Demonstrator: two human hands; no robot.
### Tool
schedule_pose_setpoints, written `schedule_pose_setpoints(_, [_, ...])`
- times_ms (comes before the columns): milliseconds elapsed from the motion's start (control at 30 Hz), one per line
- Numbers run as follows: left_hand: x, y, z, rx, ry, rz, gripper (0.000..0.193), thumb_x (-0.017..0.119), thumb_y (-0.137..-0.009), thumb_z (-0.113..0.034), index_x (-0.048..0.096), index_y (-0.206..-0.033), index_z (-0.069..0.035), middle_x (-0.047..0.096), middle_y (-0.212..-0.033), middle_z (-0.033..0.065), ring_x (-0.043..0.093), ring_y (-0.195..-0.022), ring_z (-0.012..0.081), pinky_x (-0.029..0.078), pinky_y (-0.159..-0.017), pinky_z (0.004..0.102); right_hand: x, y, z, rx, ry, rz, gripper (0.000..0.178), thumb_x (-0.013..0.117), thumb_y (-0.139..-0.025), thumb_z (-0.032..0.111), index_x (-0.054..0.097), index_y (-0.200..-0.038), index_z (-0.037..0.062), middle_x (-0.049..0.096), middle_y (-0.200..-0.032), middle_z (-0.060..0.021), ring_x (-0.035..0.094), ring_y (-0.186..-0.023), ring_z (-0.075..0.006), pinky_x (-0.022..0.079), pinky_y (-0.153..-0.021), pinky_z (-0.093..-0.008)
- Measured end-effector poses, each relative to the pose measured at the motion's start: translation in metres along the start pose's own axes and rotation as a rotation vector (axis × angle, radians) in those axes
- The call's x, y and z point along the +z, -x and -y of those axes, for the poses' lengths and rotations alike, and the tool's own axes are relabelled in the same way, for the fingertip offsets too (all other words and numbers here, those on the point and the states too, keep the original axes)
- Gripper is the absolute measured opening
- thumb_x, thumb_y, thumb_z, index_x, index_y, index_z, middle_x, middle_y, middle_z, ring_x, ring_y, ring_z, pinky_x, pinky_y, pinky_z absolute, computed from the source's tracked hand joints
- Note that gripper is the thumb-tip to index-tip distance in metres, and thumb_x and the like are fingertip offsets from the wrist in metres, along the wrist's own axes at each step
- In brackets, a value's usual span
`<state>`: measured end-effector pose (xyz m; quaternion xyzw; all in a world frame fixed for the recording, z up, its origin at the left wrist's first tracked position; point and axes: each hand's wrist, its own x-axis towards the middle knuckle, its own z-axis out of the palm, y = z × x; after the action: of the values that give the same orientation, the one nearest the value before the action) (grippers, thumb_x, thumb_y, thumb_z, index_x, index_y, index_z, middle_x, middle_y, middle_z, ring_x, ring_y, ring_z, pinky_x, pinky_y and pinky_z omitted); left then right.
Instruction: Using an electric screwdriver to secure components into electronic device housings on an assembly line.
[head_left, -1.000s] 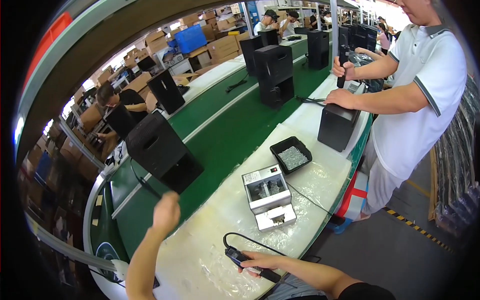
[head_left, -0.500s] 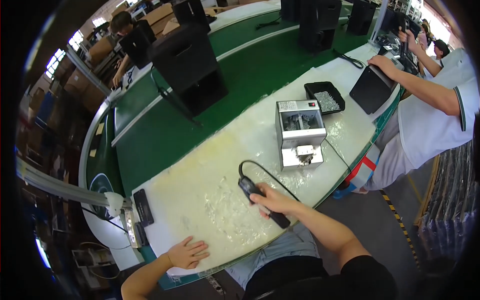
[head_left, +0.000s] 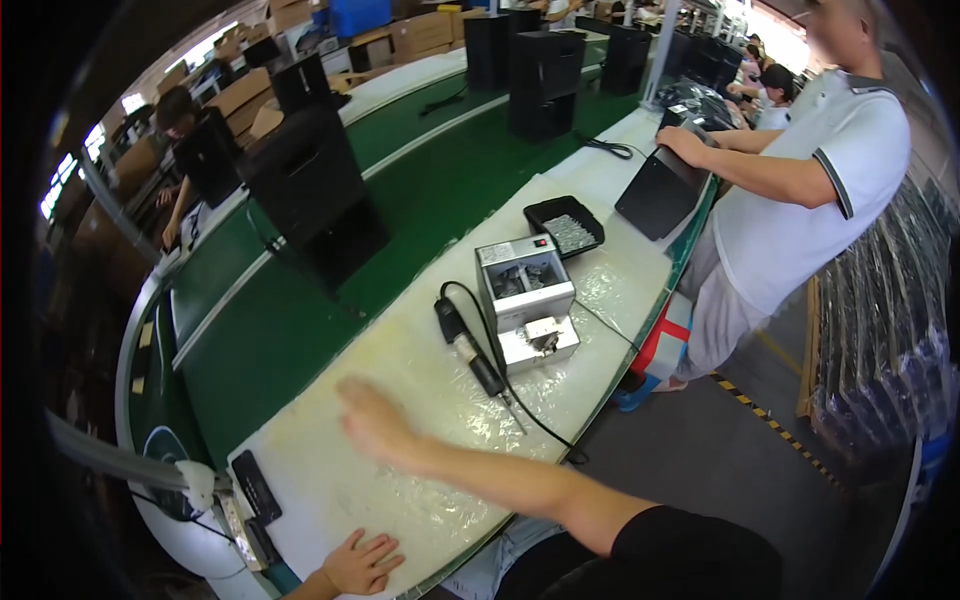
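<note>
My left hand rests flat near the table's front edge, its fingers spread and nothing in it. Smeared by motion, my right hand reaches across the white work surface; its fingers do not show clearly. To the right of that hand lies a black corded electric screwdriver, its long bit pointing toward me. Beside the tool stands a metal screw feeder with screws in its open top. Just behind the feeder, a black tray holds many small silvery screws.
A green conveyor runs behind the table, carrying black speaker cabinets. A black flat device lies at the table's left end. On the right, a co-worker in a white shirt handles another black cabinet.
My right hand has let go of the screwdriver, now lying beside the feeder, and has swung left across the table. The view has shifted; my left hand still lies flat.
</note>
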<state>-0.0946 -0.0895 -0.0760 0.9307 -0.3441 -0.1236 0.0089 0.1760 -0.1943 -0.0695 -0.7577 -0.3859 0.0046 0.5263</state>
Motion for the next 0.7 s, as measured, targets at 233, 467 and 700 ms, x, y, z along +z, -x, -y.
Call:
schedule_pose_setpoints(233, [0.005,-0.006,-0.001,-0.06,0.229,-0.097,0.049,0.056,-0.078,-0.022,0.054,-0.126,-0.011,0.047,-0.138,0.017,0.043,-0.13,0.0339,0.031,-0.104,0.0611,0.071,0.042,-0.005,0.074,-0.317,0.186,0.024,0.052,-0.091,0.015,0.056,-0.111,0.0008,0.061,-0.108,-0.0209,0.061,-0.091,-0.0379,0.049,-0.078,-0.0433])
schedule_pose_setpoints(467, [-0.001,-0.009,0.004,-0.04,0.228,-0.081,0.047,0.055,-0.08,-0.022,0.054,-0.126,-0.011,0.047,-0.137,0.0171,0.043,-0.129,0.034,0.032,-0.103,0.0612,0.065,0.043,-0.007,0.074,-0.365,0.213,0.017,0.051,-0.09,0.017,0.059,-0.098,0.004,0.064,-0.089,-0.0168,0.062,-0.083,-0.0372,0.049,-0.073,-0.0457])
schedule_pose_setpoints(700, [0.012,-0.001,0.003,-0.047,0.236,-0.004,0.048,0.051,-0.083,-0.027,0.054,-0.127,-0.009,0.046,-0.139,0.017,0.041,-0.131,0.0334,0.027,-0.105,0.0626,0.086,0.056,-0.001,0.028,-0.236,0.359,0.017,0.05,-0.09,0.02,0.059,-0.094,0.0062,0.063,-0.085,-0.0147,0.062,-0.078,-0.0356,0.049,-0.069,-0.0466])
